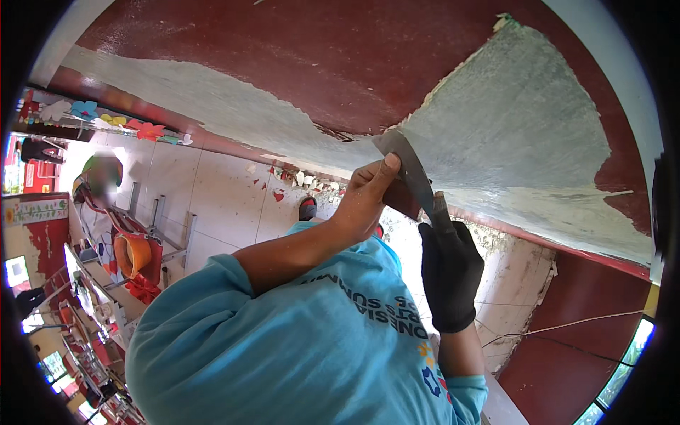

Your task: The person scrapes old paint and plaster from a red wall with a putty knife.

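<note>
A metal scraper (405, 161) with a wide grey blade lies flat against a dark red painted wall (333, 57). My bare left hand (365, 197) presses on the blade, thumb up along its edge. In a black glove, my right hand (450, 273) grips the scraper's handle just below. The blade's tip meets the border of a large scraped patch (510, 120) of pale grey-green plaster. My light blue shirt (304, 340) fills the lower middle of the view.
Paint flakes (301, 178) litter the pale tiled floor along the wall's base, near my shoe (307, 207). Another person (103, 177) stands far left by metal frames and an orange bucket (134, 253). A thin cable (567, 329) runs across the lower right wall.
</note>
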Action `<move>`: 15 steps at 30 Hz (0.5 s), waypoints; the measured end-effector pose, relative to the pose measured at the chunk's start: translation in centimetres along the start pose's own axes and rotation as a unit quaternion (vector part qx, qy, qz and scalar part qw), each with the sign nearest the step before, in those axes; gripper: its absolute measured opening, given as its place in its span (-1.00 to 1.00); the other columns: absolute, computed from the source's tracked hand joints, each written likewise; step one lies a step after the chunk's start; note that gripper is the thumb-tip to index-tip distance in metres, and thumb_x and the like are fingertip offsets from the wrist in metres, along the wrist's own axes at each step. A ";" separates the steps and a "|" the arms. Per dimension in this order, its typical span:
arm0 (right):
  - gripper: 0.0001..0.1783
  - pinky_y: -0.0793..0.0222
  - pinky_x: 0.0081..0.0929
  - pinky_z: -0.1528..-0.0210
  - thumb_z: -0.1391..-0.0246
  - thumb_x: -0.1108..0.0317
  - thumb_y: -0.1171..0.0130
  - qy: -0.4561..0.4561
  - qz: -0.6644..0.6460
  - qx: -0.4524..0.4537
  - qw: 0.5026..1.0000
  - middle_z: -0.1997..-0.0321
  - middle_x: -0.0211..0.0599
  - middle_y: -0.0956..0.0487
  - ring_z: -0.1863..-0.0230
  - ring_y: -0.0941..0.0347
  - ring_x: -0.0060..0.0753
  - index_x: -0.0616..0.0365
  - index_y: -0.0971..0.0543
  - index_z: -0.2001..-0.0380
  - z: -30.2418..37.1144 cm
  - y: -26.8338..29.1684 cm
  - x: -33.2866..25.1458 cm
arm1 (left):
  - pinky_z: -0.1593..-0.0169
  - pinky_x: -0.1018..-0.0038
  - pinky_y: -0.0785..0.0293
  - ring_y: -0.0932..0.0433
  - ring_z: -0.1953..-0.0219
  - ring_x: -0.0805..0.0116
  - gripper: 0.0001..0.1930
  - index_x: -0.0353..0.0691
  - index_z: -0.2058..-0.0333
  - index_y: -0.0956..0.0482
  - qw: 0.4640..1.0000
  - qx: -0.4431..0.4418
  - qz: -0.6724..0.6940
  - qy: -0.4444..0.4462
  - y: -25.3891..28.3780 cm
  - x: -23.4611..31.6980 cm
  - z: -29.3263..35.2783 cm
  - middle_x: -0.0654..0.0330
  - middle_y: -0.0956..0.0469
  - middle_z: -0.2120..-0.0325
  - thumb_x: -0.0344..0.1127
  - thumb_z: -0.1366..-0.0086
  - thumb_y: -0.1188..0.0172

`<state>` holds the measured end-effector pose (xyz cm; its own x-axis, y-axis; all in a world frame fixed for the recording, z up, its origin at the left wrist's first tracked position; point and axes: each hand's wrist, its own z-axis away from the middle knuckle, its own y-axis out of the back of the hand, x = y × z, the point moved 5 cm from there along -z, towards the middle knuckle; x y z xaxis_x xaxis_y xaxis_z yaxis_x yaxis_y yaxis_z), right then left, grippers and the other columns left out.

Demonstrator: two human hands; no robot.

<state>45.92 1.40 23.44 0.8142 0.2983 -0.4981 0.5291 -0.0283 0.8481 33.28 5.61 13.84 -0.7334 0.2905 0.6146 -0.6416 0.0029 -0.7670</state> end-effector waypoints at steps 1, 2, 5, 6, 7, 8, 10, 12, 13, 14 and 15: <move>-0.53 -0.31 -0.38 0.63 0.04 0.37 -0.19 0.000 0.000 0.004 1.000 0.50 -0.26 -0.48 0.65 -0.41 -0.27 -0.14 -0.46 -0.02 0.0 -0.3 0.0 | 0.37 0.46 -0.53 -0.59 0.45 0.39 -0.58 -0.24 0.34 -0.52 1.000 0.017 -0.016 -0.008 0.0 0.5 0.4 0.16 -0.59 0.48 0.03 -0.31 0.08; -0.53 -0.31 -0.38 0.63 0.04 0.37 -0.19 0.002 -0.002 -0.003 1.000 0.50 -0.26 -0.48 0.65 -0.41 -0.27 -0.14 -0.46 -0.02 0.3 -0.7 0.1 | 0.37 0.46 -0.53 -0.59 0.45 0.39 -0.58 -0.24 0.34 -0.52 1.000 0.024 -0.013 -0.009 0.3 0.3 0.6 0.16 -0.59 0.48 0.03 -0.31 0.08; -0.53 -0.30 -0.40 0.63 0.04 0.39 -0.20 0.034 -0.031 0.032 0.998 0.51 -0.26 -0.47 0.64 -0.41 -0.28 -0.12 -0.46 -0.02 0.7 -1.8 0.7 | 0.38 0.48 -0.54 -0.59 0.48 0.40 -0.58 -0.25 0.36 -0.54 0.999 0.024 -0.024 -0.025 0.9 -0.3 0.3 0.15 -0.59 0.48 0.03 -0.30 0.05; -0.54 -0.30 -0.41 0.63 0.04 0.40 -0.21 0.006 -0.031 0.031 0.999 0.52 -0.25 -0.47 0.64 -0.42 -0.28 -0.10 -0.47 0.00 1.2 -2.3 1.2 | 0.37 0.48 -0.54 -0.59 0.48 0.40 -0.59 -0.25 0.36 -0.54 0.998 0.042 -0.044 -0.001 1.2 -1.0 0.4 0.15 -0.59 0.47 0.02 -0.30 0.04; -0.55 -0.30 -0.42 0.63 0.05 0.41 -0.21 -0.024 -0.029 0.031 0.999 0.53 -0.25 -0.47 0.63 -0.42 -0.29 -0.09 -0.48 0.01 1.5 -2.5 1.6 | 0.36 0.48 -0.54 -0.59 0.47 0.40 -0.59 -0.25 0.36 -0.54 0.996 0.058 -0.064 0.026 1.3 -1.4 0.4 0.15 -0.59 0.47 0.02 -0.29 0.04; -0.56 -0.31 -0.43 0.62 0.05 0.41 -0.22 -0.031 -0.026 0.033 0.999 0.55 -0.24 -0.47 0.63 -0.43 -0.30 -0.07 -0.48 0.02 1.2 -2.4 1.2 | 0.35 0.48 -0.54 -0.59 0.47 0.40 -0.60 -0.25 0.36 -0.54 0.997 0.038 -0.065 0.023 1.3 -0.9 0.3 0.16 -0.60 0.47 0.01 -0.29 0.02; -0.54 -0.31 -0.42 0.62 0.06 0.41 -0.22 -0.014 -0.048 0.047 0.998 0.54 -0.23 -0.47 0.62 -0.43 -0.29 -0.07 -0.48 0.01 0.6 -2.9 0.7 | 0.34 0.48 -0.54 -0.59 0.47 0.41 -0.62 -0.24 0.37 -0.54 0.997 0.053 -0.057 -0.002 1.2 0.5 0.3 0.17 -0.59 0.47 0.00 -0.29 0.01; -0.48 -0.34 -0.41 0.58 0.07 0.42 -0.23 0.011 -0.078 0.077 0.994 0.52 -0.21 -0.48 0.60 -0.43 -0.29 -0.08 -0.44 -0.04 1.0 -3.6 0.5 | 0.27 0.49 -0.51 -0.57 0.43 0.45 -0.65 -0.23 0.37 -0.54 0.999 0.024 -0.042 -0.017 1.4 1.2 0.7 0.19 -0.58 0.46 -0.05 -0.30 0.01; -0.48 -0.34 -0.41 0.58 0.07 0.42 -0.23 0.014 -0.078 0.076 0.994 0.52 -0.21 -0.48 0.60 -0.43 -0.29 -0.08 -0.44 -0.04 1.0 -3.9 0.7 | 0.27 0.49 -0.51 -0.57 0.43 0.45 -0.65 -0.23 0.37 -0.54 0.999 0.025 -0.041 -0.019 1.6 1.0 0.7 0.19 -0.58 0.46 -0.05 -0.30 0.01; -0.47 -0.34 -0.41 0.57 0.07 0.44 -0.23 -0.003 -0.070 0.062 0.996 0.52 -0.21 -0.48 0.60 -0.43 -0.29 -0.08 -0.44 -0.05 1.2 -4.3 1.0 | 0.29 0.56 -0.48 -0.54 0.43 0.51 -0.68 -0.24 0.40 -0.55 0.996 0.051 -0.069 -0.014 1.9 0.4 0.8 0.22 -0.58 0.47 -0.08 -0.29 -0.04; -0.46 -0.35 -0.41 0.56 0.07 0.45 -0.23 -0.019 -0.062 0.048 0.997 0.52 -0.20 -0.48 0.59 -0.43 -0.29 -0.08 -0.43 -0.05 1.4 -4.7 1.5 | 0.32 0.62 -0.44 -0.51 0.43 0.58 -0.70 -0.25 0.43 -0.57 0.992 0.077 -0.096 -0.009 2.5 -0.4 0.8 0.25 -0.57 0.48 -0.12 -0.27 -0.08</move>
<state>44.97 0.66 18.51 0.7483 0.2688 -0.6064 0.6457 -0.0858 0.7588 31.76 4.70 11.85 -0.5975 0.2819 0.7507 -0.7955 -0.0902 -0.5992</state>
